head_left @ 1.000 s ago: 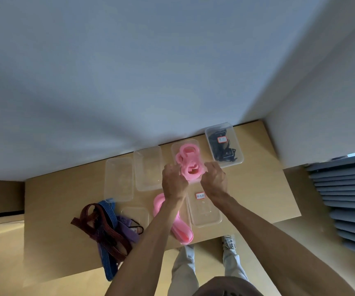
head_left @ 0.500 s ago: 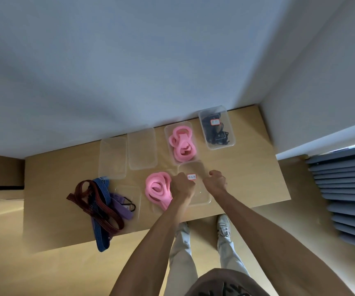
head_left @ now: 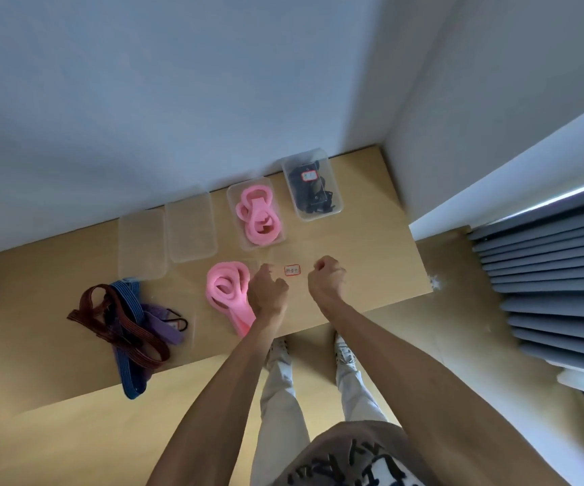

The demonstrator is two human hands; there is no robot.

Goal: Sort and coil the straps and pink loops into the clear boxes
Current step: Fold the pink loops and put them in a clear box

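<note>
Four clear boxes (head_left: pixel 191 229) in back row; two pink-loop bundles (head_left: pixel 226 289).

The left hand (head_left: pixel 266 292) covers the near right edge of the loose pink loops (head_left: pixel 226 286), whose tail disappears under the forearm, and whether its curled fingers touch the clear lid (head_left: pixel 292 271) lying between the hands cannot be told. That lid is nearly invisible against the table (head_left: pixel 381 261), and the writing on its red-bordered label (head_left: pixel 292 270) is too small to read. The dark contents of the far right box (head_left: pixel 312 188) blur into one mass.
</note>
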